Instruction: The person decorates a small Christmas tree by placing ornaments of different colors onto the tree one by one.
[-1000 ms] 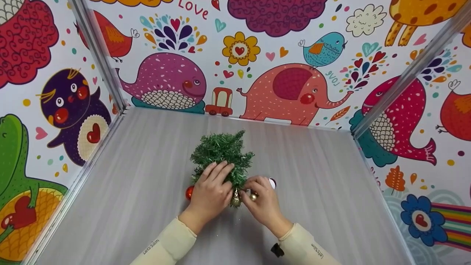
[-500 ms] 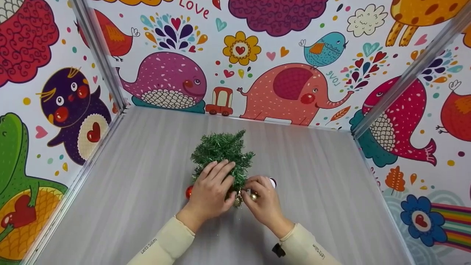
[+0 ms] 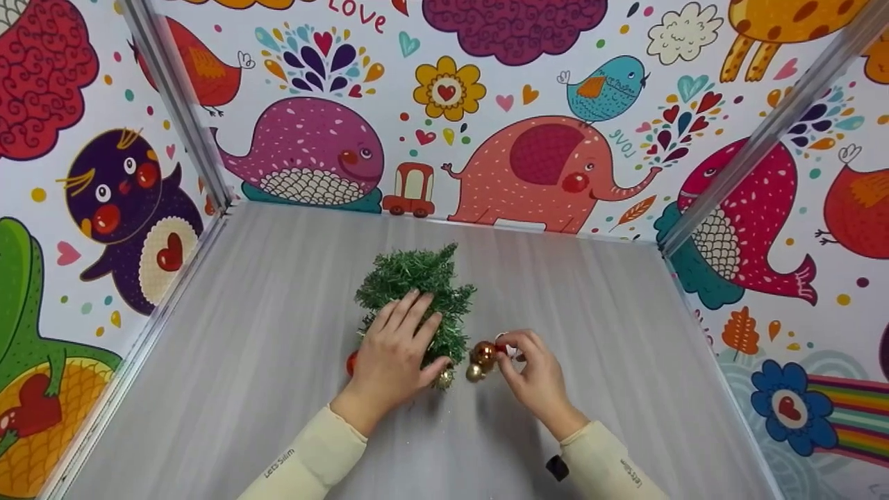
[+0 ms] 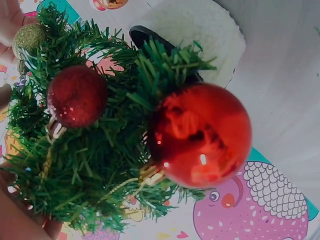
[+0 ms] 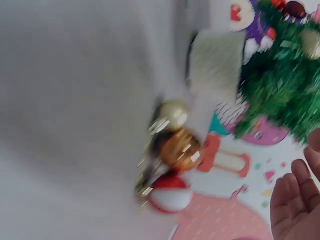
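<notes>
A small green artificial Christmas tree (image 3: 406,274) lies on its side on the table. My left hand (image 3: 392,361) rests on its branches, fingers spread and fairly straight. In the left wrist view a shiny red bauble (image 4: 202,135), a dark red glitter bauble (image 4: 77,96) and a gold glitter bauble (image 4: 29,40) hang on the tree. Right of the tree, a copper bauble (image 5: 181,149), a pale gold bauble (image 5: 173,115) and a red-and-white bauble (image 5: 170,192) lie together. My right hand (image 3: 542,382) hovers beside this group; the right wrist view shows nothing between its fingers (image 5: 297,200).
The tree's pale base (image 5: 217,60) shows in the right wrist view. Walls with cartoon animals (image 3: 305,149) enclose the grey table (image 3: 278,278) at the back and both sides, with metal strips (image 3: 177,104) at the corners.
My right hand has drawn away to the right from the gold bauble at the tree's lower end, uncovering the copper bauble. The left hand's thumb has spread out; the head view has shifted slightly.
</notes>
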`<state>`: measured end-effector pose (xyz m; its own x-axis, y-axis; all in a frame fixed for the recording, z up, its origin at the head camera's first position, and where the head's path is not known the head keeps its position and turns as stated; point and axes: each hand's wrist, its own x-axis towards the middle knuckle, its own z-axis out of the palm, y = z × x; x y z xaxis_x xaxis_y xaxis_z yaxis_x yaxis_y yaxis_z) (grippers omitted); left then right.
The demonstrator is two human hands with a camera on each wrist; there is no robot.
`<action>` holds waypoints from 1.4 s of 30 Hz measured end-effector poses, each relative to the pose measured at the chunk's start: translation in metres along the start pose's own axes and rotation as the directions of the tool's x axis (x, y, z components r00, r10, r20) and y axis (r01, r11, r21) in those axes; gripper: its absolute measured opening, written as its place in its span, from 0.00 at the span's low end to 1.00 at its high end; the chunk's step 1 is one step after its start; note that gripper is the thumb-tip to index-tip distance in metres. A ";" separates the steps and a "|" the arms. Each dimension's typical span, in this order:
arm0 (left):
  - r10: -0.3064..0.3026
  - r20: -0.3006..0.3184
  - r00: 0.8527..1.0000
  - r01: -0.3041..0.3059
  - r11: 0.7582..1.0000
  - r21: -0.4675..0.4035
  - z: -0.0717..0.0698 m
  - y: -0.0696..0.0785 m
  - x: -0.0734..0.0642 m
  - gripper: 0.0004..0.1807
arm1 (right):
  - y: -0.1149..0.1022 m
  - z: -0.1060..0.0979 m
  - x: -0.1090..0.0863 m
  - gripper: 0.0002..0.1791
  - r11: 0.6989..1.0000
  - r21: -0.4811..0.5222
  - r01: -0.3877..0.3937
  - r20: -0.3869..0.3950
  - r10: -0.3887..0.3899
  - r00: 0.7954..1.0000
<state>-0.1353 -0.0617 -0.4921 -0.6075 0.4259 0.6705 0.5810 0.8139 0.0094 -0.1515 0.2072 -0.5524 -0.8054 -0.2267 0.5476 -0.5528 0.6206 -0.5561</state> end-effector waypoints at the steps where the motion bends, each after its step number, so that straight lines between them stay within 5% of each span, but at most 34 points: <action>1: 0.001 -0.004 1.000 -0.001 1.000 0.000 0.000 0.000 0.000 0.36 | 0.006 -0.002 -0.002 0.12 1.000 -0.020 -0.024 0.010 0.024 1.000; 10: 0.006 -0.009 1.000 -0.006 0.999 0.035 0.002 0.001 0.000 0.37 | 0.051 -0.009 -0.010 0.16 0.971 -0.151 -0.184 0.085 0.198 0.977; 18: 0.006 0.000 1.000 -0.006 0.998 0.060 0.002 0.004 0.002 0.37 | 0.070 -0.005 -0.006 0.23 0.974 -0.167 -0.153 0.180 0.182 0.967; 25: 0.008 0.001 1.000 -0.008 0.997 0.082 0.002 0.006 0.003 0.35 | 0.076 -0.001 0.001 0.25 0.983 -0.178 -0.051 0.238 0.093 0.967; 32: 0.018 0.002 1.000 -0.019 0.996 0.086 0.002 0.006 0.004 0.36 | 0.075 0.002 0.005 0.24 0.978 -0.199 -0.062 0.311 0.123 0.943; 42: 0.019 0.031 0.999 -0.021 0.996 0.085 -0.001 0.005 0.001 0.33 | 0.073 0.004 0.008 0.22 0.968 -0.241 -0.065 0.316 0.142 0.938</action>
<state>-0.1329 -0.0578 -0.4909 -0.6130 0.4531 0.6473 0.5455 0.8353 -0.0681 -0.1989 0.2474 -0.5914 -0.9017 -0.3619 0.2366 -0.4309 0.7968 -0.4236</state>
